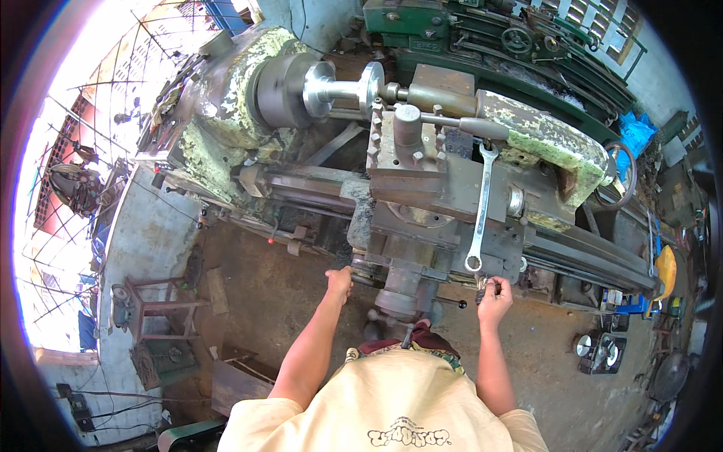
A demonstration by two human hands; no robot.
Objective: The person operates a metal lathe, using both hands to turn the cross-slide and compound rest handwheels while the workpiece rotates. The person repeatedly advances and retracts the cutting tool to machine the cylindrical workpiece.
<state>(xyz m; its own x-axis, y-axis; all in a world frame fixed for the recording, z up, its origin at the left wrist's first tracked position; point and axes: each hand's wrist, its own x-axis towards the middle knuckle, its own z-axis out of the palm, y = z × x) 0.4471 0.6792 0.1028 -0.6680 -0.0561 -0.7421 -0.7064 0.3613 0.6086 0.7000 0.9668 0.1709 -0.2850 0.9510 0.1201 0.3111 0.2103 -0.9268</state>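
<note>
A lathe stands in front of me. Its chuck (277, 90) holds a shiny flanged metal workpiece (343, 90), with the tailstock (542, 135) at its right end. My left hand (340, 285) is closed on the rim of a carriage handwheel (367, 273). My right hand (495, 299) is closed around a small dark handle (480, 292) at the right front of the carriage; the fingers partly cover it. Between the hands and the workpiece sits the square tool post (407, 147). A combination wrench (480, 207) lies on the compound slide, above my right hand.
Behind stands a second, green lathe (422, 26). The tailstock handwheel (619, 177) juts out at the right. A ball-ended lever (452, 303) sticks out below the carriage. Low wooden stand (162, 294) and barred opening (68, 173) are to the left; a black crate (602, 352) rests on the floor, right.
</note>
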